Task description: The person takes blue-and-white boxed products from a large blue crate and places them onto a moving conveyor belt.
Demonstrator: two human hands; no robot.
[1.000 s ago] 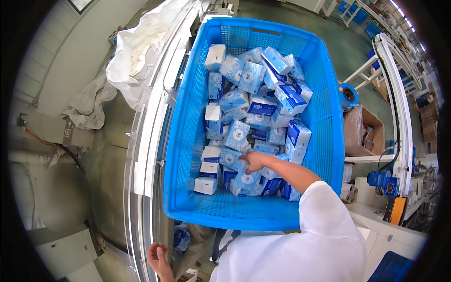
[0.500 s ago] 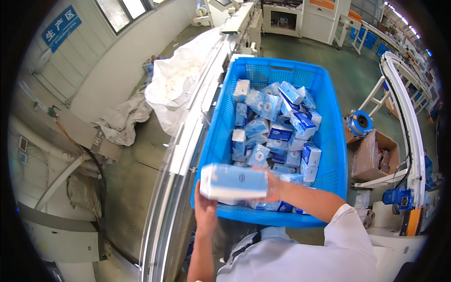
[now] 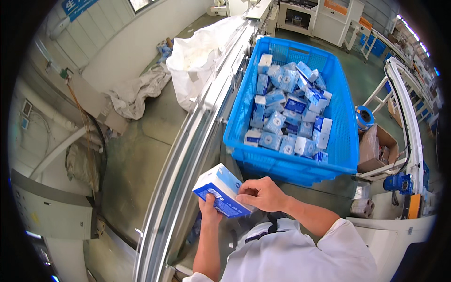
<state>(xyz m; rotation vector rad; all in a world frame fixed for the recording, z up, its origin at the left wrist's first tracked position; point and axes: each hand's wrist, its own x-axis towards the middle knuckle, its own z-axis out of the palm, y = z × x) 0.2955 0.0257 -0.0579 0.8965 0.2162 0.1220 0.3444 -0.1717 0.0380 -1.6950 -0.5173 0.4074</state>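
Note:
A soft tissue pack, white and light blue with a dark blue side, is tilted up in front of my body. My left hand grips it from below at its left end, thumb across the dark blue side. At the pack's right end, my right hand has its fingers curled against the upper edge, pinching there; the exact fingertips are partly hidden. Beyond my hands stands a large blue plastic crate. A jumbled heap of similar tissue packs lies inside it.
A conveyor with metal rails runs along the crate's left side. Left of it are a white bulk sack and a crumpled sheet. To the right stand a cardboard box, a blue reel and a white machine frame.
The tissue pack has come nearer my body, away from over the crate, and turned so its dark blue side shows. My right hand has shifted to its upper edge. The view has moved.

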